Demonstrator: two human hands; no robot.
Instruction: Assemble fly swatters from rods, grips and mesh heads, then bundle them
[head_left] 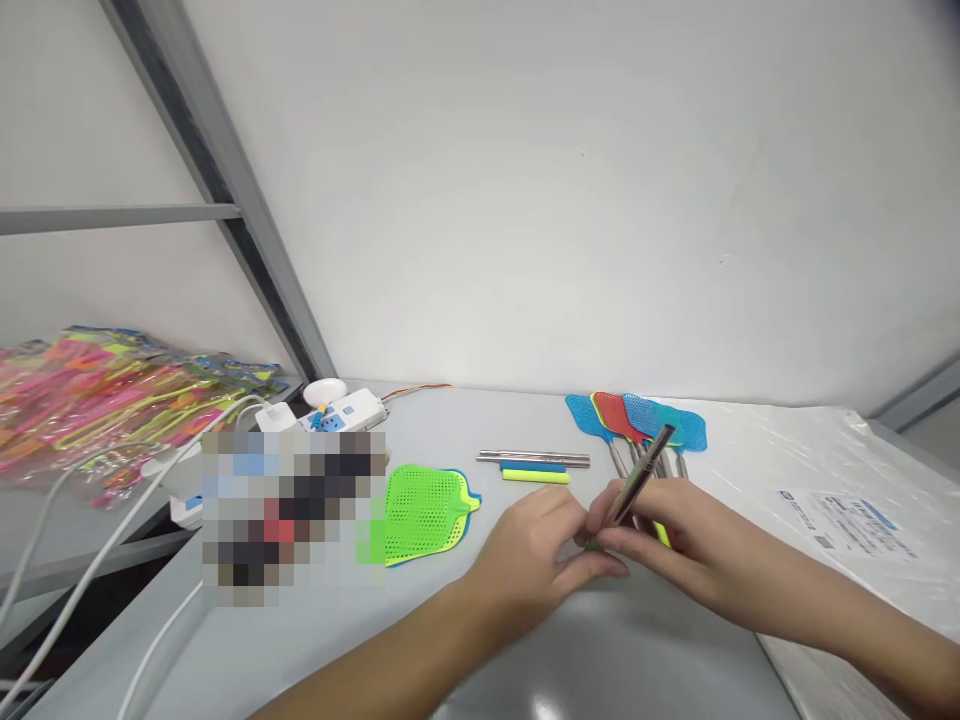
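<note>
My right hand point(652, 515) is closed around a shiny metal rod point(646, 472), which tilts up and to the right. At the rod's lower end my left hand point(536, 545) meets the right, its thumb and fingers pinched together; what lies between them is hidden. Left of my hands rests a stack of fly swatter heads point(426, 512), bright green on top with a blue edge below. Just beyond my hands lie several metal rods point(532, 458), beside a blue tube point(534, 467) and a yellow-green tube point(536, 477). Fly swatters point(619, 415) with metal handles lie fanned out behind my right hand.
A white power strip point(352, 410) with cables sits at the table's back left, near a blurred patch. Bagged colourful goods point(112, 400) fill a shelf at far left. Clear plastic wrapping with a label point(847, 525) covers the right side. A white wall point(585, 200) stands behind.
</note>
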